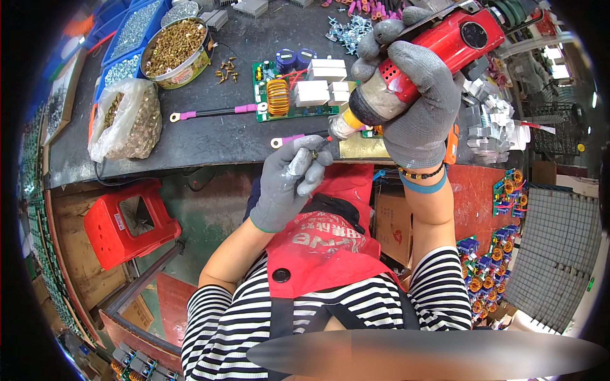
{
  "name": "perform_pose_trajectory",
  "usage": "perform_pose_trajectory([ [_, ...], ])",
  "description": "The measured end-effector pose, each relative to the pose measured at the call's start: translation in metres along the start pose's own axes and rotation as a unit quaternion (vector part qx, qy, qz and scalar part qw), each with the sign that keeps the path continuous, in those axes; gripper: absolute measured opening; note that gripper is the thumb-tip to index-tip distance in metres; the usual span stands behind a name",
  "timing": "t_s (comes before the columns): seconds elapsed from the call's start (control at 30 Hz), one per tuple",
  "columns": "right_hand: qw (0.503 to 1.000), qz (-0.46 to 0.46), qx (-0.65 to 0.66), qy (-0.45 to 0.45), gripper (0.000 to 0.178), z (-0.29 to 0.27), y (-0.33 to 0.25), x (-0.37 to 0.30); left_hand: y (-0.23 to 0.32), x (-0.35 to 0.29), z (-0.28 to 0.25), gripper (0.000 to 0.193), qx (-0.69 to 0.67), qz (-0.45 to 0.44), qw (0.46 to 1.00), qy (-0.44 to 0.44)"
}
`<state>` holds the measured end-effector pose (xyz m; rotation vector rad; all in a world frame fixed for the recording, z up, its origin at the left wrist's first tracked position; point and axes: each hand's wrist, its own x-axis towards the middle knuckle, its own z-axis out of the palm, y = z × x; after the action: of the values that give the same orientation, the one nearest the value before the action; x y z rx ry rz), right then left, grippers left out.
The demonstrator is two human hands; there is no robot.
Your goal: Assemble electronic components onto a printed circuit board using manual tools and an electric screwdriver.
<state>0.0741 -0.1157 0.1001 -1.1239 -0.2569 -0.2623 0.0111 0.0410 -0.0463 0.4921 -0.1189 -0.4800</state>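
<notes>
My right hand (422,95), in a grey work glove, is wrapped round a red electric screwdriver (445,51). The tool slants down to the left, its bit pointing at the fingertips of my left hand (286,181). That hand, gloved too, is closed in a pinch on a small brass-coloured screw (314,153), mostly covered by the fingers. Just beyond it lies a cable with a ring terminal (277,143) and a purple sleeve. A green circuit board (260,89) with white blocks and a copper coil sits further back, joined to another ring-terminal cable (216,112).
Left on the dark bench stand a tub of brass screws (175,54), a plastic bag of screws (130,124) and blue bins (130,32). Silvery screws (348,33) lie at the back. Heatsinks (486,120) pile up at right. A red stool (130,222) stands below the bench.
</notes>
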Motion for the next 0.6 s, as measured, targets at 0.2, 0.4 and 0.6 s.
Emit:
perform_pose_trajectory([
  [0.2, 0.998, -0.011, -0.065, 0.006, 0.039, 0.002, -0.002, -0.003, 0.001, 0.007, 0.004, 0.035, -0.018, -0.001, 0.999, -0.029],
  [0.4, 0.997, -0.038, -0.058, 0.029, 0.039, 0.001, -0.003, -0.005, 0.003, 0.006, 0.02, 0.032, 0.015, -0.017, 0.999, 0.025],
  [0.6, 0.998, -0.028, -0.06, 0.016, 0.039, 0.001, -0.003, -0.004, 0.009, 0.004, 0.034, 0.037, 0.053, -0.033, 0.997, 0.046],
])
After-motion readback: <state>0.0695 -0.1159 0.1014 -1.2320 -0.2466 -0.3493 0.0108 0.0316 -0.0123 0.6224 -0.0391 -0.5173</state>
